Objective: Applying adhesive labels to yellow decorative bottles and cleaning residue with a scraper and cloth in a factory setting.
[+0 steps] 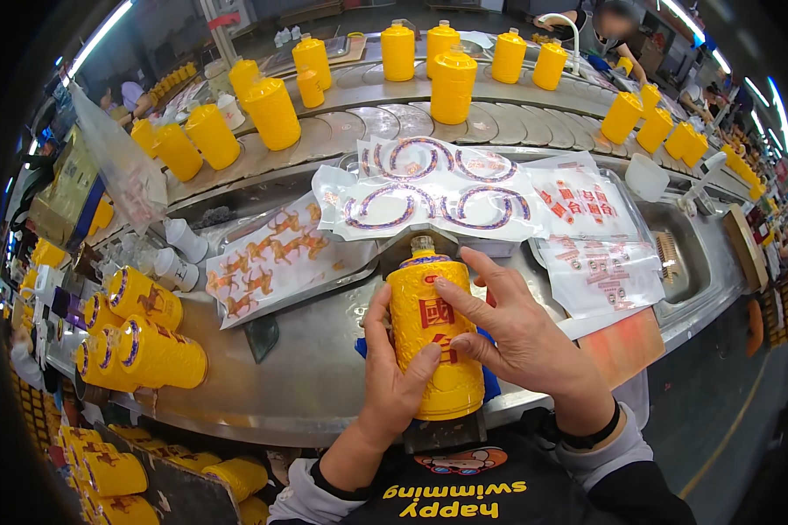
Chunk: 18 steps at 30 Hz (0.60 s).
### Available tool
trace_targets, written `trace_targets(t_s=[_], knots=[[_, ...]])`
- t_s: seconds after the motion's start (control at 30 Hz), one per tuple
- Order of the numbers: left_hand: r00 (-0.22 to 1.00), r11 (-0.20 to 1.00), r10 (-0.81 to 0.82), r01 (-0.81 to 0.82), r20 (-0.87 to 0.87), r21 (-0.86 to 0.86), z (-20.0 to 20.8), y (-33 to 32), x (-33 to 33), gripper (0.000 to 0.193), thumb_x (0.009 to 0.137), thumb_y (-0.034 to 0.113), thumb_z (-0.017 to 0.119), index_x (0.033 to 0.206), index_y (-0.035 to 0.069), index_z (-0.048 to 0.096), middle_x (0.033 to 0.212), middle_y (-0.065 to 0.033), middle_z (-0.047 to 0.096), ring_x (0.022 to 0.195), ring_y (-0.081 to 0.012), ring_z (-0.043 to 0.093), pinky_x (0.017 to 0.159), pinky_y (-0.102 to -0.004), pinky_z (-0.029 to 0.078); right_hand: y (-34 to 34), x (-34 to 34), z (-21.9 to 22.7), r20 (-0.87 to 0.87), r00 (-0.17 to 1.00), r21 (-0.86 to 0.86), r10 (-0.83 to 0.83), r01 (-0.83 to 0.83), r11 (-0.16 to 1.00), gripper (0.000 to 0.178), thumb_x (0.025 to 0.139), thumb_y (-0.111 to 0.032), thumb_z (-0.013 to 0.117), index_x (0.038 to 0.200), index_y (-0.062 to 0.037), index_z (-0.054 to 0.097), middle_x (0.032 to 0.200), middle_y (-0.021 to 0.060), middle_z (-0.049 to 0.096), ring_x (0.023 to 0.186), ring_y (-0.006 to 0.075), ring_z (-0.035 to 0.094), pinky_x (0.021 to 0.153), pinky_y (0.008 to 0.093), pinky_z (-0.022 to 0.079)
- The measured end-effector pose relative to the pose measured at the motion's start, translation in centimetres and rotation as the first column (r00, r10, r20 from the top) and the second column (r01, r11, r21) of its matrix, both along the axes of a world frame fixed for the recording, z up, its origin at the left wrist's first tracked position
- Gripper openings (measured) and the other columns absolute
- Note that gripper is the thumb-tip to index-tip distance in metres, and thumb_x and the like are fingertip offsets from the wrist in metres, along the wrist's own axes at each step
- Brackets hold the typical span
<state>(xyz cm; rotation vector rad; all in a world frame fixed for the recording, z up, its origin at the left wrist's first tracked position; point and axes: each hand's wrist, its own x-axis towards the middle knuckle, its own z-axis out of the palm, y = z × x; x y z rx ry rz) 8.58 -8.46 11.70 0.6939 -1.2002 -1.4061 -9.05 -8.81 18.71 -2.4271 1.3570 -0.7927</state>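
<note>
Two hands: both on one yellow ceramic bottle with red characters (435,337), upright at the near edge of the steel table (315,359).
Room: factory line; curved grey conveyor (499,118) carries plain yellow bottles (453,85).
Table: sheets of printed stickers in clear film (438,188), metal tray (674,254), labelled yellow bottles lying stacked (144,337).
Hidden: bottle base behind the wrists; far workers blurred.
Left hand (392,376): fingers curled around the bottle's left side, gripping.
Right hand (521,337): fingers spread, tips pressing the red label.
</note>
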Motion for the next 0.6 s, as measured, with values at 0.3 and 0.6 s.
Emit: trace_targets(t_s=[0.3,0.6], knots=[[1.0,1.0,0.011,-0.01,0.028,-0.008,0.1,0.2,0.1,0.073,0.088,0.015,0.058,0.142,-0.001,0.012,0.132,-0.0177,0.036,0.122,-0.0234,0.043,0.103,-0.0359,0.037,-1.3,-1.2,2.1,0.126,0.992,-0.23,-0.016,0.045,0.972,0.041,0.078,-0.006,0.064,0.116,0.0005,0.051,0.095,0.0261,0.061,0.086,0.0391,0.062,0.072,0.0416,0.051],[0.997,0.999,0.035,-0.034,0.064,-0.011,0.2,0.1,-0.4,0.07,0.087,0.01,0.057,0.142,0.0,0.014,0.131,-0.0169,0.038,0.121,-0.0228,0.043,0.102,-0.0355,0.036,-7.8,1.2,5.1,-0.246,0.966,-0.212,0.079,-0.133,0.968,0.019,0.082,-0.02,0.066,0.085,-0.0054,0.053,0.067,0.0124,0.06,0.066,0.0314,0.062,0.056,0.0402,0.048]])
